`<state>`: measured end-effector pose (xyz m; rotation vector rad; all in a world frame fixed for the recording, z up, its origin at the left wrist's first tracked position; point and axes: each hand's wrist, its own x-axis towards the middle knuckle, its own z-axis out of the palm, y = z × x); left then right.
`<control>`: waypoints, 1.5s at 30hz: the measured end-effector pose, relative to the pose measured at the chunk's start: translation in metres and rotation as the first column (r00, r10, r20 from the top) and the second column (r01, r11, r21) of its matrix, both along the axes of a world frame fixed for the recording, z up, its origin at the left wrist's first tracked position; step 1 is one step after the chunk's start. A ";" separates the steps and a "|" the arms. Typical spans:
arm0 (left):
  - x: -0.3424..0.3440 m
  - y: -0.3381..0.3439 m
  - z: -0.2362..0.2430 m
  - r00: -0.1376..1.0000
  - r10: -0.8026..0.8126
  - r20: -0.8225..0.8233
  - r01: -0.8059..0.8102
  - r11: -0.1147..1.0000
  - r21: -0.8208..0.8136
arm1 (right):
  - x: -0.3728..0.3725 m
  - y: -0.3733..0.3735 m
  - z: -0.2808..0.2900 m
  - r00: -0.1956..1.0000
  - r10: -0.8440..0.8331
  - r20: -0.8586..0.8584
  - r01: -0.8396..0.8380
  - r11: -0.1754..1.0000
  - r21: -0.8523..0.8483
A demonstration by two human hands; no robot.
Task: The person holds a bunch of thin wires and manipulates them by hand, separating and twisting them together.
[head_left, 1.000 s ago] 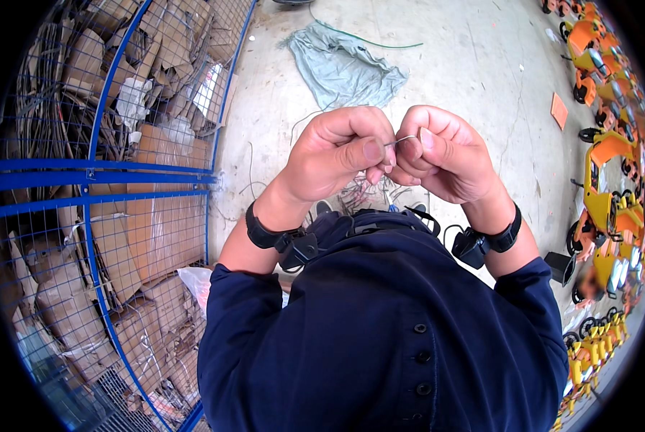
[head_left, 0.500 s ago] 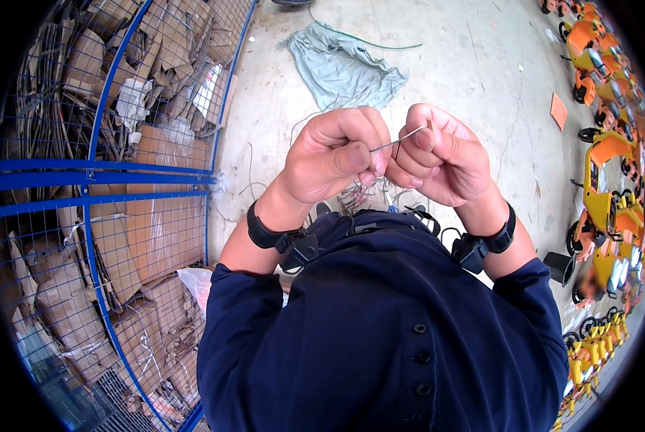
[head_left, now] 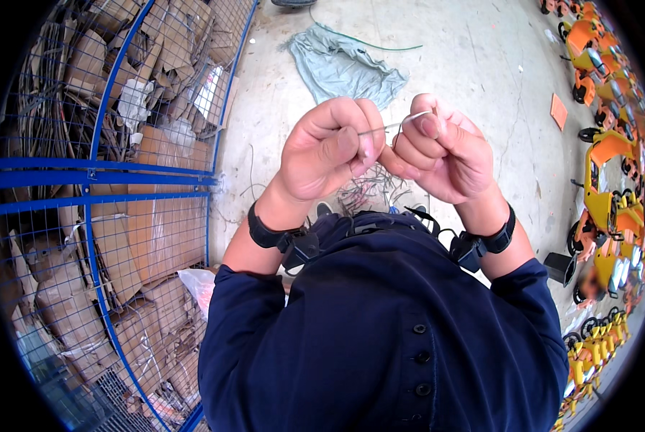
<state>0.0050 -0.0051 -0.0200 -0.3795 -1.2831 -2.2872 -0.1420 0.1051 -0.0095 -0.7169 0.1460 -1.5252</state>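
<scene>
Both hands meet in the upper middle of the frame, raised in front of the chest. The left hand (head_left: pixel 327 147) is curled into a loose fist, its fingers (head_left: pixel 362 137) pressed together with the thumb and pinching one end of a thin wire (head_left: pixel 391 125). The right hand (head_left: pixel 443 155) sits just beside it, knuckles touching the left — its fingers (head_left: pixel 429 128) pinch the other end, where the wire bends into a small pale loop over the fingertip. The wire runs nearly level between the two pinches, short and taut.

Each wrist carries a black strap: the left strap (head_left: pixel 265 234) and the right strap (head_left: pixel 501 232), each with a small black unit on it. Dark blue sleeves and a buttoned dark blue jacket (head_left: pixel 387 338) fill the lower middle of the frame.

Below the hands, on the concrete floor (head_left: pixel 481 65), lies a heap of cut wire scraps (head_left: pixel 369 193). A crumpled grey-green cloth (head_left: pixel 344 65) lies on the floor at the upper middle. The left of the frame is taken by a blue wire-mesh cage (head_left: pixel 99 180) stuffed with flattened cardboard (head_left: pixel 157 237). Along the right edge stand rows of orange and yellow ride-on toy vehicles (head_left: pixel 607 158) — well apart from the hands.
</scene>
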 end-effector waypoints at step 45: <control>0.010 0.000 0.010 0.975 0.025 0.220 0.008 0.990 -0.143 | -0.006 0.004 0.010 0.873 -0.054 -0.485 0.084 0.996 0.040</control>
